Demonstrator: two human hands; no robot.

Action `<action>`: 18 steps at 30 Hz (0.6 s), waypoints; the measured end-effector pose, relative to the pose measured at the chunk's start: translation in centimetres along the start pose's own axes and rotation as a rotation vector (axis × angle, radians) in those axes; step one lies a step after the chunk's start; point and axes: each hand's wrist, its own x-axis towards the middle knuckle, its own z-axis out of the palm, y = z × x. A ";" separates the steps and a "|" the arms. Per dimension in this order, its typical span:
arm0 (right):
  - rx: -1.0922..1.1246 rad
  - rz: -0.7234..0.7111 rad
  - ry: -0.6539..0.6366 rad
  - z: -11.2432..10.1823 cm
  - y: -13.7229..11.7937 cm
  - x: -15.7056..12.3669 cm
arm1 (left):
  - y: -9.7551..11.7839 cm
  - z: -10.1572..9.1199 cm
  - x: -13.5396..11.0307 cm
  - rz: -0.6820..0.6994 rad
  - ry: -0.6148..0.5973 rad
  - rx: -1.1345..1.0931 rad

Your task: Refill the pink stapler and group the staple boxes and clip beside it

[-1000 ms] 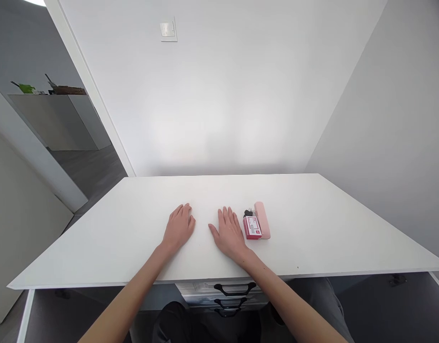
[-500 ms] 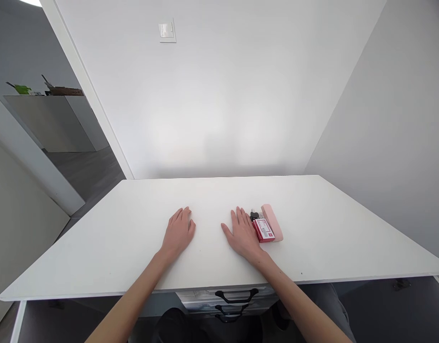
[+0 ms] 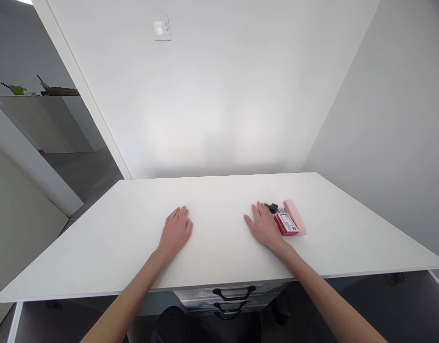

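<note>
My left hand [image 3: 176, 230] lies flat and open on the white table [image 3: 133, 238], palm down, holding nothing. My right hand [image 3: 265, 226] also lies flat and open, fingers stretched forward, its outer edge touching a small red and white box [image 3: 287, 223]. A pink flat case [image 3: 295, 216] lies right beside the box on its far side. A dark key-like item [image 3: 272, 207] sits just ahead of the box, close to my right fingertips.
The table stands against a white wall, with a grey wall at its right. A drawer unit with black handles [image 3: 234, 293] sits under the front edge. A doorway at the left shows a cabinet [image 3: 44, 124] with items on top.
My right hand has slid to the right across the table, pushing the red box, pink case and key along with it. My left hand has stayed put.
</note>
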 end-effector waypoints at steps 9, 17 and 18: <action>0.010 0.006 0.027 -0.8 3.6 0.9 | -0.1 0.2 0.1 0.013 0.008 0.003; 0.034 0.033 0.032 -1.1 4.6 0.7 | 0.0 0.1 0.2 0.007 0.008 0.001; 0.027 0.043 0.036 -1.0 4.5 0.7 | 0.0 0.1 0.2 0.009 0.011 0.000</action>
